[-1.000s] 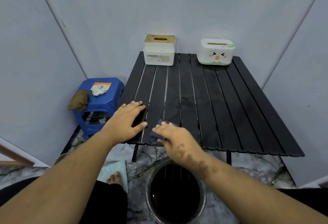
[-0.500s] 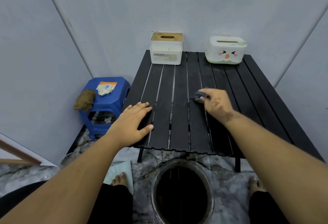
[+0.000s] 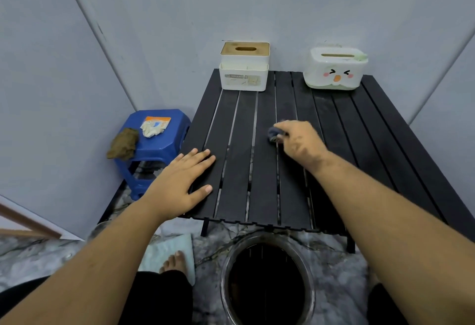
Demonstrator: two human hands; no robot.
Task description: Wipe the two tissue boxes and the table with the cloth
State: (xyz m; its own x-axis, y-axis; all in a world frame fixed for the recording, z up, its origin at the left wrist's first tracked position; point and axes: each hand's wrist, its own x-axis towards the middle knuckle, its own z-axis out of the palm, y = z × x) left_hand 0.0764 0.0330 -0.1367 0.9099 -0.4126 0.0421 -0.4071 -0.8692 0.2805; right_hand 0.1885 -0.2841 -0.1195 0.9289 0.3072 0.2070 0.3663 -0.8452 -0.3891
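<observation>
A black slatted table (image 3: 359, 149) stands before me. At its far edge sit two tissue boxes: a white one with a wooden lid (image 3: 244, 67) on the left and a white one with a cartoon face (image 3: 334, 71) on the right. My right hand (image 3: 299, 142) grips a small dark grey cloth (image 3: 274, 135) bunched against the middle of the tabletop. My left hand (image 3: 183, 183) lies flat with fingers spread on the table's near left corner.
A blue plastic stool (image 3: 156, 144) stands left of the table with a brown rag (image 3: 123, 143) and a small packet (image 3: 154, 125) on it. A round dark bucket (image 3: 267, 281) sits on the floor under the near edge. Grey walls close in on three sides.
My right hand has carried the cloth from the table's near edge up to its middle, then kept it about there. The left hand has stayed flat on the near left corner.
</observation>
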